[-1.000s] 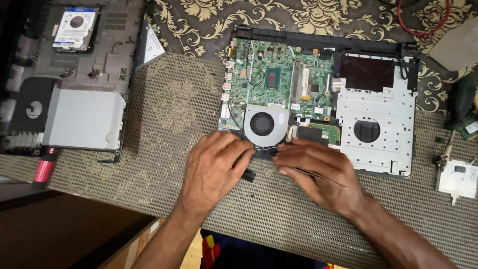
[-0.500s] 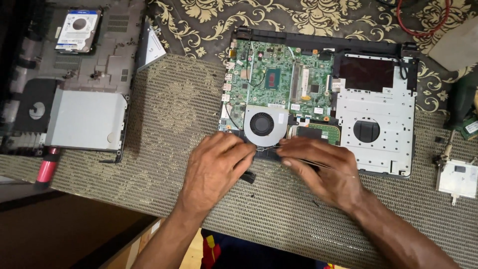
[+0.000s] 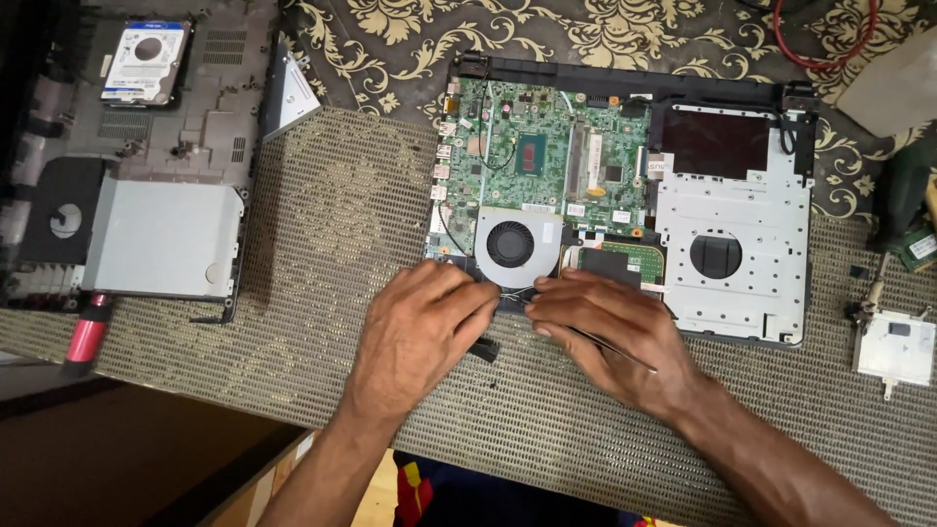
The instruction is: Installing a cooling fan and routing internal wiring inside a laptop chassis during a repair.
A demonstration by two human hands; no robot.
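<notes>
Opened laptop on a patterned mat, two hands working at its front edge

Head view: the left hand [image 3: 422,317] is resting with fingers curled at the near edge of the opened laptop [image 3: 625,195], fingertips pressing on thin wires [image 3: 515,291] just below the round fan [image 3: 511,242]; the right hand [image 3: 610,337] is meeting it from the other side, fingers pinched together on the same wires while holding slim metal tweezers [image 3: 610,347] that are lying along the palm. The green circuit board [image 3: 547,156] is sitting behind the fan, a grey metal plate [image 3: 732,263] to its right. Well apart to the left, a laptop bottom cover [image 3: 146,166] is lying with a hard drive [image 3: 146,60] on it; a red-handled screwdriver [image 3: 86,332] is lying beside its near edge
</notes>
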